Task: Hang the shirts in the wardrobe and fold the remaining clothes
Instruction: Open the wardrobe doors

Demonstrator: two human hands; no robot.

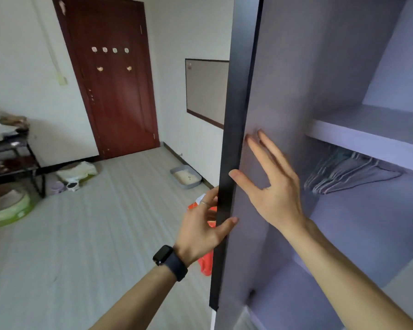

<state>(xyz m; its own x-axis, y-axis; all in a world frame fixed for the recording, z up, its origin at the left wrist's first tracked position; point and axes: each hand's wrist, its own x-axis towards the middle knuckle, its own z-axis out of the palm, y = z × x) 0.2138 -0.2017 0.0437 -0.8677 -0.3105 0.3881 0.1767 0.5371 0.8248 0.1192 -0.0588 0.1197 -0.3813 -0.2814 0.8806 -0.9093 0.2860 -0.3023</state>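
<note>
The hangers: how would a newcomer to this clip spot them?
Look inside the open wardrobe on the right, at its pale shelf. Just beneath it hangs a bunch of hangers, beyond the right hand. They are the only thin, wiry shapes there, with no clothes on them.

2 hands: left hand (200, 232) lower ctr, right hand (272, 186) ctr-right. 1 wardrobe door (239, 91). 1 red door (119, 103) upper left w/ 4 white hooks (110, 50) + 2 gold hooks (100, 68). 1 watch (163, 254), 1 ring (203, 203). 1 litter tray (173, 172) ctr. 1 wall board (206, 91). Bunch of hangers (343, 172) at right, no. unclear.
</note>
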